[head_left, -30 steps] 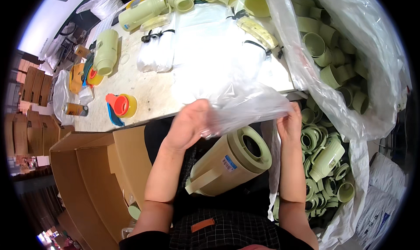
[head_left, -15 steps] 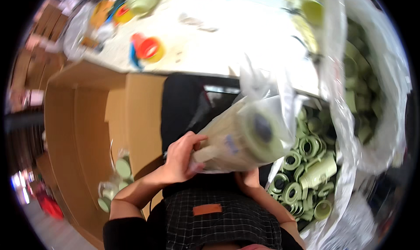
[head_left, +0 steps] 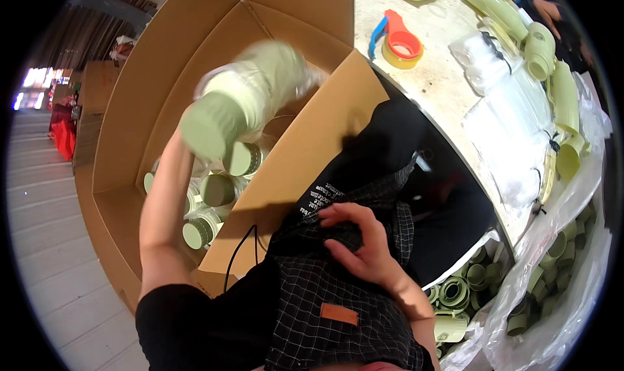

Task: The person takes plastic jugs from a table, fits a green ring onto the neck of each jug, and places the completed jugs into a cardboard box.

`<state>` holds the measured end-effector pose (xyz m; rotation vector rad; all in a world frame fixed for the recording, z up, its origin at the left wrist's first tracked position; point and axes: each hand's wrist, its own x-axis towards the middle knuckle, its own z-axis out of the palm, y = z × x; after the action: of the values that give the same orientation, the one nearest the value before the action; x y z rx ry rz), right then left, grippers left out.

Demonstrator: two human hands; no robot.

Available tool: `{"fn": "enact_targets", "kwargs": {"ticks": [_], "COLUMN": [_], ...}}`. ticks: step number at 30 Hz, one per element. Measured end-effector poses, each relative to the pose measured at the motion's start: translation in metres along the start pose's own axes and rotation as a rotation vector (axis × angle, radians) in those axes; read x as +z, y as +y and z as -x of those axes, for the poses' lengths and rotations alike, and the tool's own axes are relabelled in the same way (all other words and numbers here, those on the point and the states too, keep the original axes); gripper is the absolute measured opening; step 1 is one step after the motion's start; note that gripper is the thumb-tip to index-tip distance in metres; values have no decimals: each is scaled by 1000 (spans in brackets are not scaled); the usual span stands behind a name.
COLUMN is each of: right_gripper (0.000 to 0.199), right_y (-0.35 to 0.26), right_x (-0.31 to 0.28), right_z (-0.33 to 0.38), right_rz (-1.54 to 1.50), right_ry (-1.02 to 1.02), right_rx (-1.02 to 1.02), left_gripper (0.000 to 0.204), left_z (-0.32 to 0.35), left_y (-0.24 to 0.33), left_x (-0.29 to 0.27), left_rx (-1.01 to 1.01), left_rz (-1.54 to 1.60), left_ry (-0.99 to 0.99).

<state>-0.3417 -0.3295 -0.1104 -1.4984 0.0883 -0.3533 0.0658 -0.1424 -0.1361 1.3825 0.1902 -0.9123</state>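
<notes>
Left arm raised, right hand (head_left: 361, 244) open on lap

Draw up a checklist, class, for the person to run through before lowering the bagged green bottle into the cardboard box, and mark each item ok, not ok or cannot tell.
1. Left hand grips the bagged green bottle: cannot tell; the hand is hidden behind the blurred bottle.
2. Bottle is over the open cardboard box: ok.
3. Box flaps are folded clear of the opening: ok.
4. A free spot among the bagged bottles already in the box: cannot tell; the raised bottle and the arm hide part of the floor.
5. Right hand is free to help: ok; it rests empty on the checked apron.
6. Bag is closed around the bottle: cannot tell, too blurred.
</notes>
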Motion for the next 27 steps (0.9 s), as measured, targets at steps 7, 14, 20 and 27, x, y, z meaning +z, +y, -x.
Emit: {"fn": "enact_targets", "kwargs": {"ticks": [7, 14, 20, 27], "right_gripper": [34, 21, 58, 125], "right_y": [13, 48, 156, 157], "right_x": [-26, -38, 25, -45], "right_z": [134, 346, 568, 560], "right_rz": [153, 30, -188, 529], "right_ry": [729, 2236, 2949, 2175], "right_rx": [330, 281, 935, 1652], "left_gripper": [35, 49, 63, 49], "left_z": [-252, -210, -212, -83], "left_y": [-90, -126, -16, 4], "left_x": [-37, -26, -39, 154], "left_rx": [-444, -496, -158, 1056], "left_rz": [-542, -875, -1235, -1182], "left_ry": [-264, -146, 263, -17]}}
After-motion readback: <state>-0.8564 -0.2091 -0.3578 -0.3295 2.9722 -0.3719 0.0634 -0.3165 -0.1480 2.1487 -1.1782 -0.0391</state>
